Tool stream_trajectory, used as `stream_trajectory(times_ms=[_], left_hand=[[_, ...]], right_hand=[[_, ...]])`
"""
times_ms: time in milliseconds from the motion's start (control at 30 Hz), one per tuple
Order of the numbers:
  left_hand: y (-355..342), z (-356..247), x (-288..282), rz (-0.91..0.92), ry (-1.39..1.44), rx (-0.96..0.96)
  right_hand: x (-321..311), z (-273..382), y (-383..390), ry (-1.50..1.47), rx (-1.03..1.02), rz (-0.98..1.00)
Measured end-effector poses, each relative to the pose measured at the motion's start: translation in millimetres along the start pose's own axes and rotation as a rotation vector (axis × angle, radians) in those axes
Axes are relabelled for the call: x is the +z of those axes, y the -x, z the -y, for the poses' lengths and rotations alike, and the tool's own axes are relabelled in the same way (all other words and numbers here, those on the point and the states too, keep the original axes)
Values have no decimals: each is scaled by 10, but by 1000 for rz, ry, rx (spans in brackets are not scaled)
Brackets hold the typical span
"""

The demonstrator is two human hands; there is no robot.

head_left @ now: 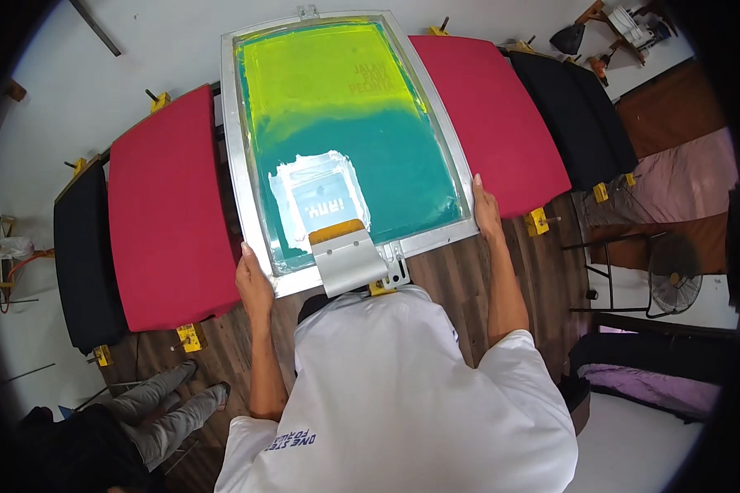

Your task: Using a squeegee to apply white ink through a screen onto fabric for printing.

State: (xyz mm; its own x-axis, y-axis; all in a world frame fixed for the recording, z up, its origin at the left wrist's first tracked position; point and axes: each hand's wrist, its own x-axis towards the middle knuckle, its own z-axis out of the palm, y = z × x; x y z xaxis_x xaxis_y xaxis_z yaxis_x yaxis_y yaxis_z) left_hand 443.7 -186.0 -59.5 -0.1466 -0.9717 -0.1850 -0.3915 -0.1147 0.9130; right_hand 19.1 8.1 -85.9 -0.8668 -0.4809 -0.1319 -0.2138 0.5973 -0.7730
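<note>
A screen printing frame [444,238] with a pale metal rim is between my two hands. Its mesh [378,148] is teal, with a yellow-green far part. White ink [352,177] surrounds a small design near the lower left of the mesh. A squeegee [349,259] with a grey metal holder and an amber blade lies over the near edge. My left hand [255,287] is closed on the frame's near left corner, thumb on top. Closed on the right side near its corner is my right hand [487,212]. The fingers under the rim are mostly hidden.
Fabric-covered boards stand in a row either side: red ones [168,205] [489,123] nearest, black ones [82,255] [571,115] beyond. Yellow clamps [191,338] jut from their ends. A fan [674,275] stands right. Another person's legs [168,419] show at lower left on the wooden floor.
</note>
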Motion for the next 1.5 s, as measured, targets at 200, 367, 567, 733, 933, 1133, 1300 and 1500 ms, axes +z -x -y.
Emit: stream_trajectory(times_ms=[200,367,567,733,933,1133,1300,1500], left_hand=[[17,44,5,-6,-13,-23],[7,87,-8,-73,-48,-41],[0,185,14,-105,-115,-63],[30,252,23,-86,-156,-102],[51,219,-3,-63,-184,-177],[22,280,31,-74,-125,-187],[-21,488,107,-91,-99,-170],[-42,392,104,-52,-30,-205]], right_hand=[[7,-131,64,7,42,25],[24,-27,123,5,39,45],[63,-8,122,-1,-88,41],[87,-83,145,39,-106,61],[72,-35,204,-13,-22,93],[144,-104,107,8,-53,80],[179,-44,92,6,-103,39],[126,5,69,5,-64,61]])
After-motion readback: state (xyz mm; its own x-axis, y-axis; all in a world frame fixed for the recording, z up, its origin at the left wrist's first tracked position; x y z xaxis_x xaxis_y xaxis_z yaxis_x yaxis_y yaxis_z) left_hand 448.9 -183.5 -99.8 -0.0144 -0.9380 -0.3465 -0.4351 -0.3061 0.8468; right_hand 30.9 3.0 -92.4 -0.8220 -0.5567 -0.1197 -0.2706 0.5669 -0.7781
